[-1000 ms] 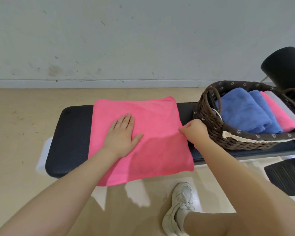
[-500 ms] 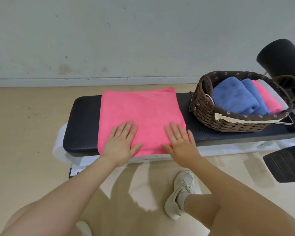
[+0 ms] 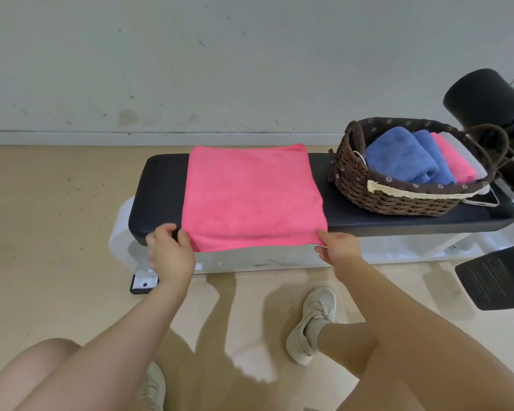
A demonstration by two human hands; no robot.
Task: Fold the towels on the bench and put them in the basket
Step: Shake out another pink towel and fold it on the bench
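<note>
Your pink towel lies flat across the black padded bench, covering the pad from its far edge to its near edge, where the towel's hem hangs slightly over the front. It sits toward the left half of the bench, with a strip of bare pad showing at the left end and another between the towel and the basket. Your left hand is at the towel's near left corner, right at the front edge of the bench, with the thumb and fingers curled around that corner in a pinch. Your right hand is at the near right corner, fingers curled under and gripping the hem there. Both hands hold the same towel, one at each near corner, and the cloth between them lies smooth apart from a shallow ripple along the front edge. The woven brown basket stands on the right end of the bench, well apart from the spread towel. Inside it, folded towels stand side by side: two blue towels on the left, then a pink folded towel, then a white towel against the right wall. A black foam roller sits beyond the basket at the right edge of the view. Your white shoe rests on the tan floor in front of the bench.
</note>
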